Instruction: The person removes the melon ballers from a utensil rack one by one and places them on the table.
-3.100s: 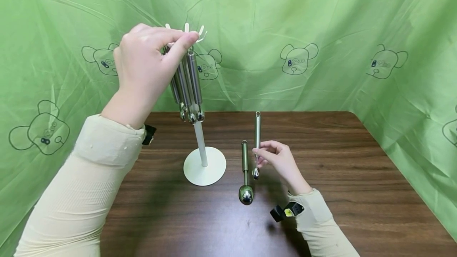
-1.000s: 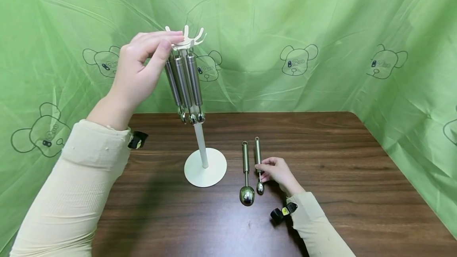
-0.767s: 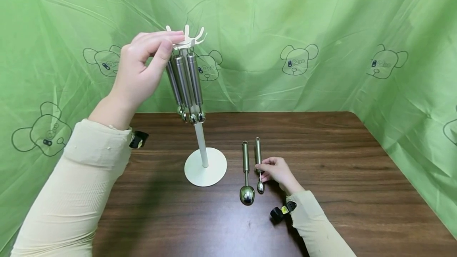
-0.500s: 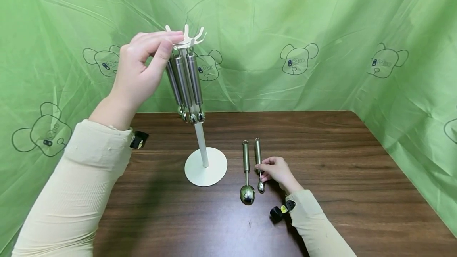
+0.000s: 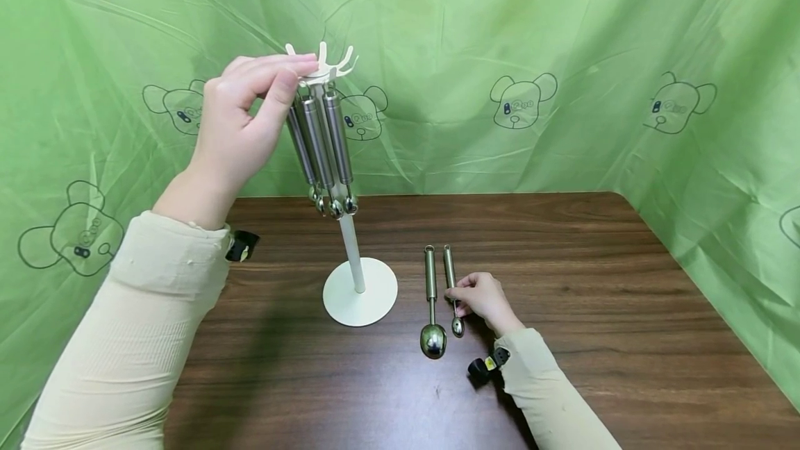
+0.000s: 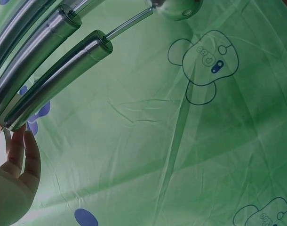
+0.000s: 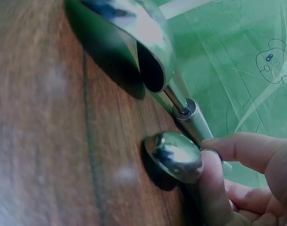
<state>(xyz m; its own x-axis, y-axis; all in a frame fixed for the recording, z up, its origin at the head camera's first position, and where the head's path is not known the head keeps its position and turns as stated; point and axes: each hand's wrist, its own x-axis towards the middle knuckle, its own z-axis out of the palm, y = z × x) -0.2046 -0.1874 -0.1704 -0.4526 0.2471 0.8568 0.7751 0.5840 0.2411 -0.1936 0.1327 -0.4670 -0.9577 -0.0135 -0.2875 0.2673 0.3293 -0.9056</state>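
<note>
My left hand (image 5: 234, 117) is at the top of a white hook stand (image 5: 359, 307), its straight fingers resting on the left part of the hooked top. Several steel melon ballers (image 5: 317, 144) hang from the hooks, bowls down; some are partly behind the hand. My right hand (image 5: 490, 301) pinches a small melon baller (image 5: 450, 269) between thumb and finger near the lower handle. Its bowl (image 7: 174, 155) faces down on the table. Just left of it lies a larger scoop (image 5: 432, 341) with an egg-shaped bowl, handle pointing away, roughly parallel.
The brown wooden table (image 5: 594, 283) has green cloth (image 5: 437, 19) with printed bear faces behind it and at both sides. A small black camera (image 5: 481, 370) sits at the right wrist, close to the tabletop.
Over three seconds, my right hand has brought the small melon baller nearer and down beside the larger scoop; lately its handle end shifted slightly left. My left hand slid left on the stand's top.
</note>
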